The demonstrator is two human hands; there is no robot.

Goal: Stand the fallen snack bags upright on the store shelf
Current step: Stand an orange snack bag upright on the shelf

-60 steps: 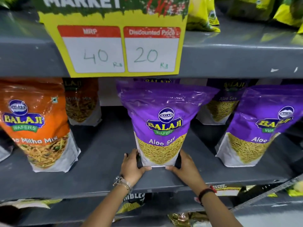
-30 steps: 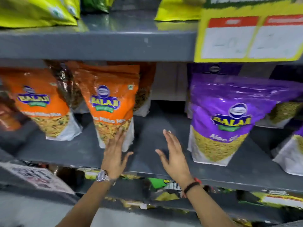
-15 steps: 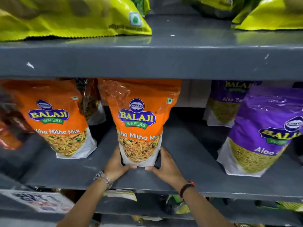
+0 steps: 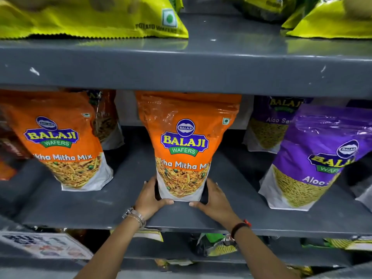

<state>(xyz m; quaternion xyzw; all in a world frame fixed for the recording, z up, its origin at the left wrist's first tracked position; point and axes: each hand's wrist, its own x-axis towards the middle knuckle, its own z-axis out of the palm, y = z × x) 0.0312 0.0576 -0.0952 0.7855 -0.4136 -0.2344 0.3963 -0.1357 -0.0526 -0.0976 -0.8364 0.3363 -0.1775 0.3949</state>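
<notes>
An orange Balaji Mitha Mix bag (image 4: pixel 186 137) stands upright in the middle of the grey shelf (image 4: pixel 112 210). My left hand (image 4: pixel 150 198) cups its lower left corner and my right hand (image 4: pixel 215 200) cups its lower right corner, thumbs under the front edge. A second orange bag (image 4: pixel 60 141) stands to the left. A purple Aloo Sev bag (image 4: pixel 314 158) stands to the right, leaning a little.
More orange bags (image 4: pixel 104 117) and a purple bag (image 4: pixel 271 121) stand at the back. Yellow-green wafer bags (image 4: pixel 90 17) lie on the shelf above, whose grey lip (image 4: pixel 181 65) hangs over the bag tops. Packets (image 4: pixel 213 244) fill the shelf below.
My hands left the purple bag, swept left across the shelf, and closed on the base of the middle orange bag. In the last half second they have stayed put.
</notes>
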